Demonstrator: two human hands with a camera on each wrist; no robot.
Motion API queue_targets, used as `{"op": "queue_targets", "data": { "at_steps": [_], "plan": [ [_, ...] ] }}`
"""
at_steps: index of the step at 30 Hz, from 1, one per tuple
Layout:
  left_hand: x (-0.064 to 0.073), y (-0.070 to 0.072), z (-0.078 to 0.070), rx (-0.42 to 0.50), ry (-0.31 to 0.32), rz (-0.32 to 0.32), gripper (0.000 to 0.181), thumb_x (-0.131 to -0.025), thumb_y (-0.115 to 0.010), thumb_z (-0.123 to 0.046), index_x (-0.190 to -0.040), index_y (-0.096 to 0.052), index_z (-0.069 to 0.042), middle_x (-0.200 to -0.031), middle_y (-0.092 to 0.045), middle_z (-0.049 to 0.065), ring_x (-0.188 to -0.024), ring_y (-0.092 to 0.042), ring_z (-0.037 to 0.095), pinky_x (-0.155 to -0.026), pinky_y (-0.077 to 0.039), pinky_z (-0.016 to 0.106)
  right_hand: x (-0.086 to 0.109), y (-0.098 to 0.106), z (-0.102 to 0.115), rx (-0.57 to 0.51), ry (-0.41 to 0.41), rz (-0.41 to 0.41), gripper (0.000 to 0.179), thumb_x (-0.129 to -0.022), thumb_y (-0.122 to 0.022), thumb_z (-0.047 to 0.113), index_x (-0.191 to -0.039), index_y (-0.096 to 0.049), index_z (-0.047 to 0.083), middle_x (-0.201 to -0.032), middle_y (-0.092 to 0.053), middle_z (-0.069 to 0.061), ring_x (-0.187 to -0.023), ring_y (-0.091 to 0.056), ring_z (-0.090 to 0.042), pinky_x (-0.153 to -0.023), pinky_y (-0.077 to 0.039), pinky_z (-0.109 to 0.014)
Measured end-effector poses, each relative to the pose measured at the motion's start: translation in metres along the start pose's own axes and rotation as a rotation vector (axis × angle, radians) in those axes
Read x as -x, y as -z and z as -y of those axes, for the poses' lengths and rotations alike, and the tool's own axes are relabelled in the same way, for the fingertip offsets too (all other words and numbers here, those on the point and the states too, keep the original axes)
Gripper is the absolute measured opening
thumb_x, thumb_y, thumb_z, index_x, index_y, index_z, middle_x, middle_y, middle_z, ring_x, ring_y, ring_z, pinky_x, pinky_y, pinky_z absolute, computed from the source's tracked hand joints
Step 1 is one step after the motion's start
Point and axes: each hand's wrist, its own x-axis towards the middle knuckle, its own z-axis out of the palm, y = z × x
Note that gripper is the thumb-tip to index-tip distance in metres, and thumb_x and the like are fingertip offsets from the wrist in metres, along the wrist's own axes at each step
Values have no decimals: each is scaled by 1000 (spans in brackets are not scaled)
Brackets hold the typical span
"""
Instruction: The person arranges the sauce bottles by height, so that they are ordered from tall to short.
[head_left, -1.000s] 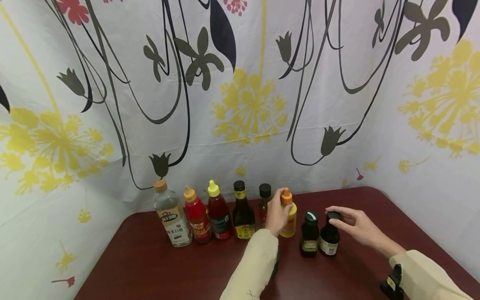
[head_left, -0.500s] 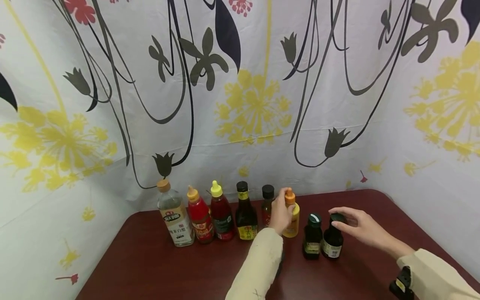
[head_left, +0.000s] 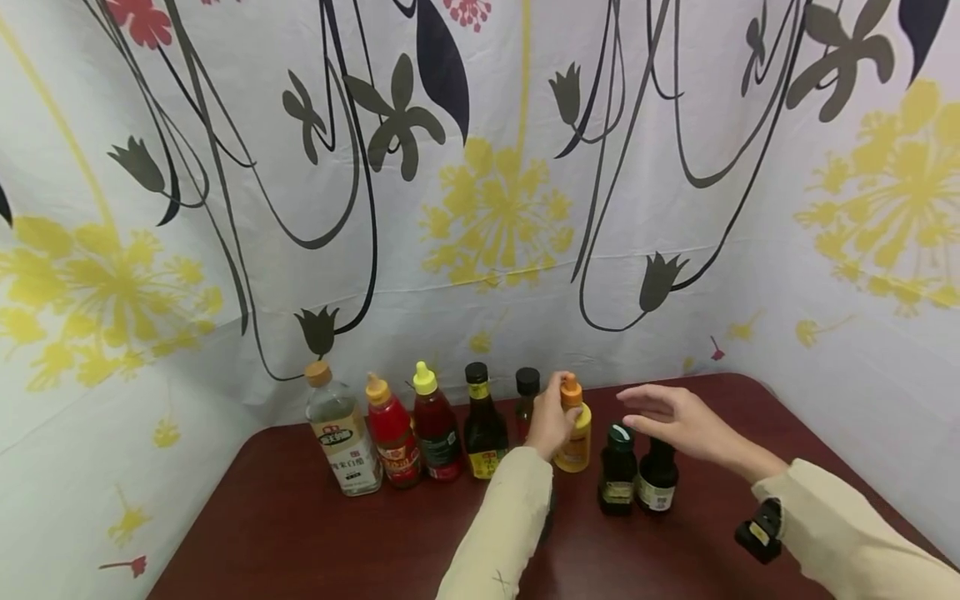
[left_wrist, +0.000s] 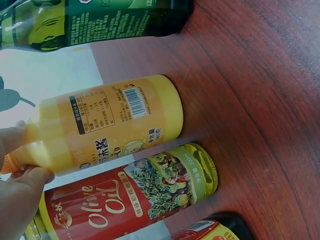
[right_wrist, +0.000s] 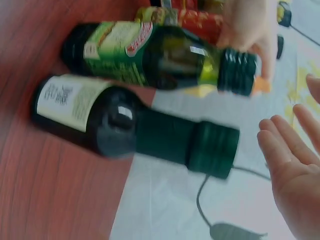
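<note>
My left hand (head_left: pixel 550 423) pinches a yellow squeeze bottle (left_wrist: pixel 125 117) by its neck, just below the orange cap; the bottle stands upright. Beside it is an olive oil bottle (left_wrist: pixel 107 202) with a red label, partly hidden behind the left hand in the head view. My right hand (head_left: pixel 690 425) hovers with loosely extended fingers over a dark bottle (head_left: pixel 657 483) with a green cap, holding nothing. In the right wrist view a gap shows between the fingertips and that cap. A second green-capped bottle (right_wrist: pixel 170 60) stands close on its left.
Leftward in the row stand a clear white-vinegar bottle (head_left: pixel 345 450), a red sauce bottle (head_left: pixel 396 446) with an orange cap, another red one (head_left: pixel 437 433) with a yellow cap, and a dark bottle (head_left: pixel 483 429). A patterned cloth (head_left: pixel 480 217) hangs behind the dark red table (head_left: pixel 337 550).
My right hand has let go of the dark bottle's green cap and moved up and to the left. The left hand keeps its grip on the yellow squeeze bottle.
</note>
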Motion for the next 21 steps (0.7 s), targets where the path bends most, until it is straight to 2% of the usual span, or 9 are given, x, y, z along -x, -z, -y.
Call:
{"op": "queue_targets", "data": {
  "at_steps": [7, 11, 15, 18, 21],
  "plan": [
    [0, 0, -1, -5, 24, 11, 44, -81, -62, 0, -117, -43, -15, -109, -58, 11, -94, -58, 21, -74, -48, 29, -7, -17, -2, 39, -14, 67, 38, -83, -63, 19, -115, -55, 0, -115, -54, -20, -106, -50, -36, -81, -46, -39],
    [1, 0, -1, -1, 25, 7, 44, -81, -62, 1, -117, -44, -15, -108, -58, 10, -94, -58, 21, -73, -49, 30, -6, -24, -3, 91, -28, 75, 36, -81, -65, 14, -113, -56, 2, -113, -56, -16, -107, -50, -35, -83, -44, -43],
    [2, 1, -2, 1, 33, 11, 43, -81, -62, 1, -117, -44, -16, -108, -58, 10, -94, -58, 21, -73, -49, 30, -4, -27, -1, 122, -31, 71, 35, -79, -67, 12, -111, -58, 2, -111, -56, -17, -106, -50, -36, -79, -45, -46],
    [1, 0, -2, 0, 35, 12, 44, -81, -61, 1, -118, -44, -15, -108, -58, 10, -94, -58, 21, -73, -49, 30, -3, -28, 0, 142, -39, 65, 35, -78, -68, 13, -110, -59, 2, -111, -57, -17, -94, -55, -29, -72, -47, -40],
    [1, 0, -1, -1, 34, 14, 44, -81, -61, 1, -119, -44, -13, -109, -58, 11, -94, -58, 22, -73, -49, 30, -3, -29, 0, 157, -54, 53, 34, -77, -68, 13, -109, -60, 4, -110, -57, -15, -80, -53, -17, -64, -44, -31]
  ]
}}
